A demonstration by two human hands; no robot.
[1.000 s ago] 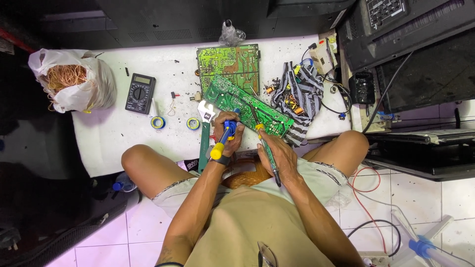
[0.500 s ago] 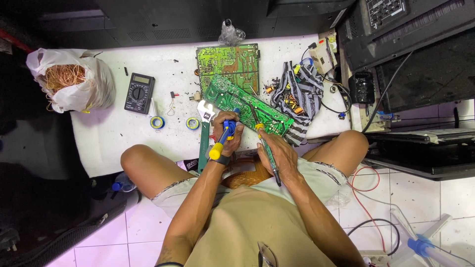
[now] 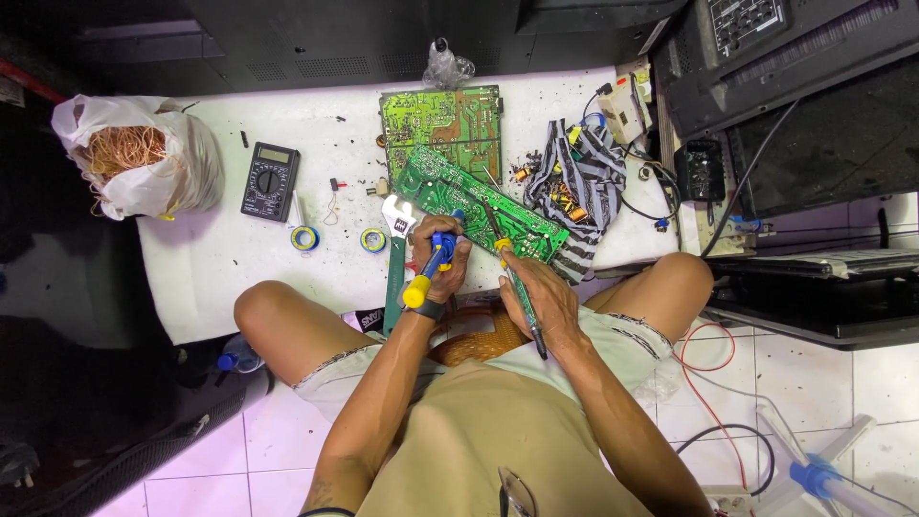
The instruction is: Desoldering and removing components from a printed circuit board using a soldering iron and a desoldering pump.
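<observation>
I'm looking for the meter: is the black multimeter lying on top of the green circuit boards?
No, the black multimeter lies on the white table, apart and left of the green circuit boards.

top: beige sleeveless shirt (image 3: 479,440) | shorts: pale, frayed hems (image 3: 335,369)

A white plastic bag (image 3: 182,163) holding tangled copper wire (image 3: 123,151) is sitting at the far left end of the white table (image 3: 206,273). A black multimeter (image 3: 269,181) is lying beside it, with two small tape rolls (image 3: 305,237) lying nearer the table's front edge. A second green circuit board (image 3: 442,118) is resting flat farther back, and a striped cloth (image 3: 582,187) is lying crumpled to the right.
</observation>
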